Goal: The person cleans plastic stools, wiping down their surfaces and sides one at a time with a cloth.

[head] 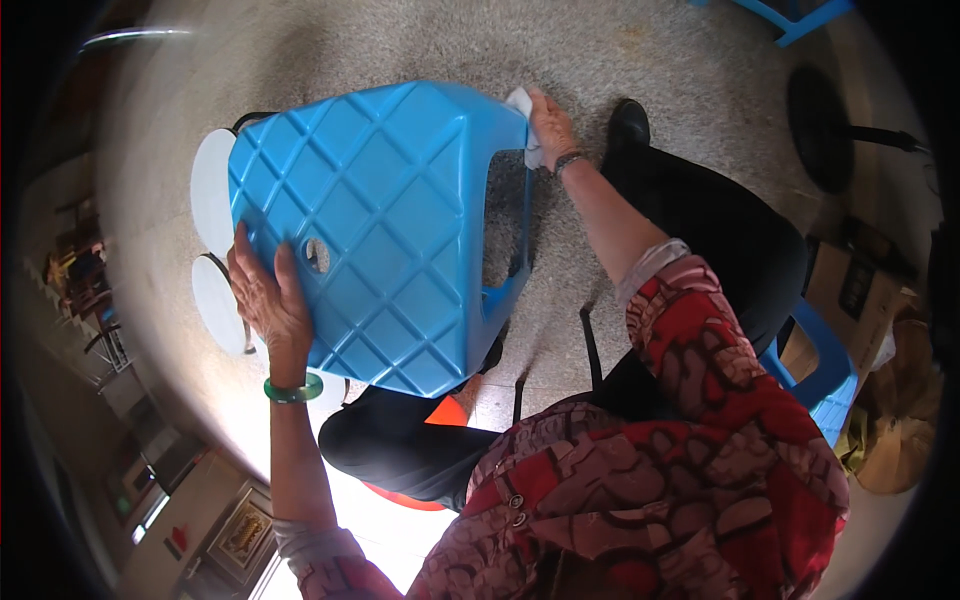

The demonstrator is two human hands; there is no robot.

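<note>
A blue plastic stool (390, 217) stands before me, its diamond-patterned seat facing up at me. The seat has a hole near its left side. My left hand (266, 300) lies on the seat by that hole, thumb apart from the fingers, with a green bangle at the wrist. At the stool's upper right corner, my right hand (551, 127) presses a white cloth (525, 127) against the outer side near the top of a leg. Part of the cloth is hidden under the fingers. An opening between the legs shows the floor.
Round white seats (214, 191) on dark frames stand close behind the stool's left side. A blue plastic chair (821, 375) is at my right, near a cardboard box (847, 307). A round black base (821, 127) with a pole stands farther right. Something orange-red (448, 411) shows below my leg.
</note>
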